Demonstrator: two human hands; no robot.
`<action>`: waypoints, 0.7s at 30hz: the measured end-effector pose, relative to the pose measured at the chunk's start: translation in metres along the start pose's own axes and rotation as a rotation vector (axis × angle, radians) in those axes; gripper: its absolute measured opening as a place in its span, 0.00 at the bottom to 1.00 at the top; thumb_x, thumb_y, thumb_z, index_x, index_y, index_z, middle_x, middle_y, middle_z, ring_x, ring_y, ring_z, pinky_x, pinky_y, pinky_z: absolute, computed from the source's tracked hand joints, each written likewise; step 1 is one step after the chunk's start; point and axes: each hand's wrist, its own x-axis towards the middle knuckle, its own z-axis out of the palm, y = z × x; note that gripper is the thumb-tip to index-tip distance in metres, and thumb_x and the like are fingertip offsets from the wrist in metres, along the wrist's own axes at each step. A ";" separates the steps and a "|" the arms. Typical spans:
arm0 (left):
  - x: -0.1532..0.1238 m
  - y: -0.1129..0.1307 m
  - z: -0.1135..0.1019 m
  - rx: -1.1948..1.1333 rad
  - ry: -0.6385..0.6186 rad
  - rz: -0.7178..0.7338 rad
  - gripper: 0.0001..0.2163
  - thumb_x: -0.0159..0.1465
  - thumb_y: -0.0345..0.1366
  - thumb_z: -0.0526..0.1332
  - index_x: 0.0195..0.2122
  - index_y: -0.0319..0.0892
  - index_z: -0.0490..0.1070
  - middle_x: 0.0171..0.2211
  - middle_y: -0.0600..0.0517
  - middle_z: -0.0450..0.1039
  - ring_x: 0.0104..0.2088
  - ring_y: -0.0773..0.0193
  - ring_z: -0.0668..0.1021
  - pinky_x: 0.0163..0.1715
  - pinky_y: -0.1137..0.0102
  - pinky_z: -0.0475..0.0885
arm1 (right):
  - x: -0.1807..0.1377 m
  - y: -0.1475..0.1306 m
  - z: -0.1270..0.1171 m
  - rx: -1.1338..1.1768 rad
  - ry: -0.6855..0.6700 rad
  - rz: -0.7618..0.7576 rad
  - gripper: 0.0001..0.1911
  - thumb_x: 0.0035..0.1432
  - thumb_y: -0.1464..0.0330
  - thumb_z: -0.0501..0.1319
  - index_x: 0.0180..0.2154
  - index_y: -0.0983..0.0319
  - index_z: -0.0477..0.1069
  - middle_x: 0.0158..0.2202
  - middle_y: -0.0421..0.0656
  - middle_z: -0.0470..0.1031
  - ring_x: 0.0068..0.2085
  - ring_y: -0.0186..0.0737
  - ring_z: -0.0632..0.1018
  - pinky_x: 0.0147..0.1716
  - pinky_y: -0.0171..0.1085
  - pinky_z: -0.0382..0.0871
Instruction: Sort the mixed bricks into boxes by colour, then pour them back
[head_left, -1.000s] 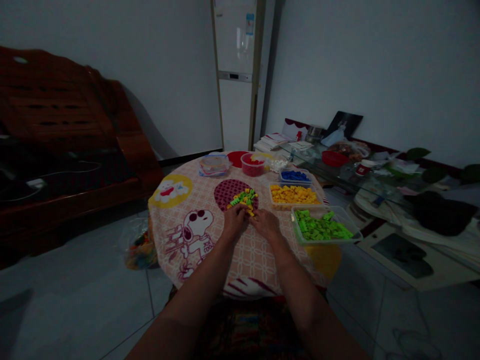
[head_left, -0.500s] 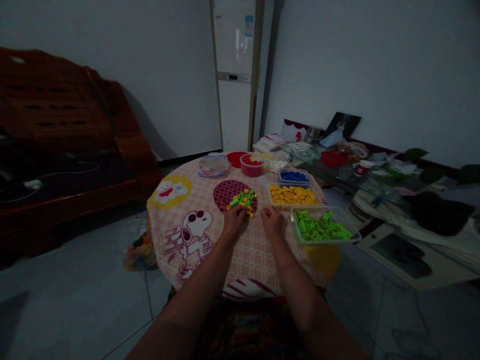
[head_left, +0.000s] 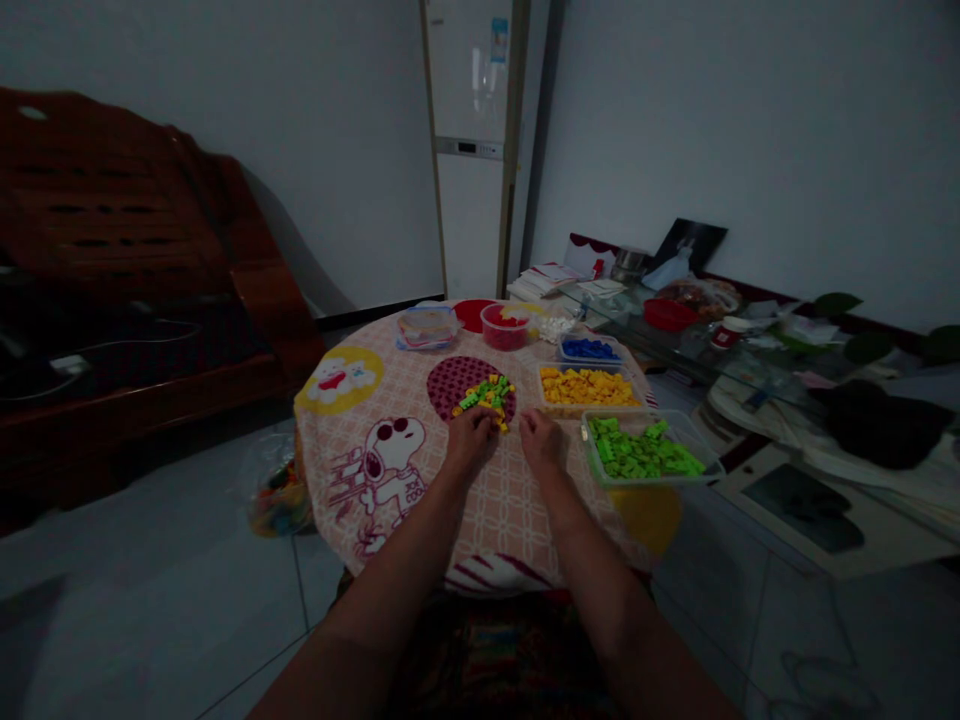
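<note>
A small pile of green and yellow bricks (head_left: 487, 392) lies on the round table (head_left: 375, 480), which wears a cartoon-print cloth. My left hand (head_left: 470, 437) rests at the pile's near edge with its fingers curled on the bricks. My right hand (head_left: 541, 439) sits a little to the right of the pile, fingers curled inward; what they hold, if anything, is too small to see. A clear tub of green bricks (head_left: 645, 450) stands just right of my right hand. Behind it are a tub of yellow bricks (head_left: 585, 387) and a tub of blue bricks (head_left: 590, 349).
A red round tub (head_left: 504, 327), a clear lidded box (head_left: 427, 326) and a red lid (head_left: 472, 315) stand at the table's far edge. A wooden bench (head_left: 127, 300) is at the left, a cluttered glass table (head_left: 735, 350) at the right, a bag (head_left: 279, 495) on the floor.
My right hand has drawn away from the pile and from my left hand, moving right toward the green tub. My left hand has stayed at the pile.
</note>
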 end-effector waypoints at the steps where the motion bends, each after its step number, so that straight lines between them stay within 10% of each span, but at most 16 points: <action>1: 0.000 0.000 0.000 0.005 -0.002 0.006 0.13 0.59 0.30 0.56 0.37 0.39 0.80 0.29 0.51 0.80 0.31 0.63 0.79 0.35 0.71 0.74 | -0.002 -0.003 0.001 -0.060 -0.064 -0.031 0.13 0.66 0.64 0.55 0.41 0.57 0.79 0.40 0.43 0.82 0.40 0.39 0.79 0.40 0.34 0.67; 11: 0.001 0.005 -0.003 0.083 0.019 0.052 0.12 0.57 0.29 0.57 0.36 0.40 0.80 0.34 0.50 0.82 0.35 0.61 0.80 0.41 0.67 0.75 | 0.000 -0.017 -0.001 -0.348 -0.314 -0.130 0.16 0.67 0.55 0.58 0.48 0.55 0.76 0.48 0.45 0.79 0.45 0.40 0.79 0.38 0.34 0.66; 21: 0.000 -0.001 0.000 0.045 0.025 0.020 0.12 0.58 0.30 0.57 0.37 0.41 0.80 0.31 0.51 0.81 0.34 0.61 0.80 0.40 0.68 0.75 | 0.000 -0.011 -0.002 -0.260 -0.251 -0.101 0.13 0.67 0.59 0.58 0.46 0.55 0.78 0.46 0.44 0.81 0.44 0.40 0.80 0.39 0.33 0.67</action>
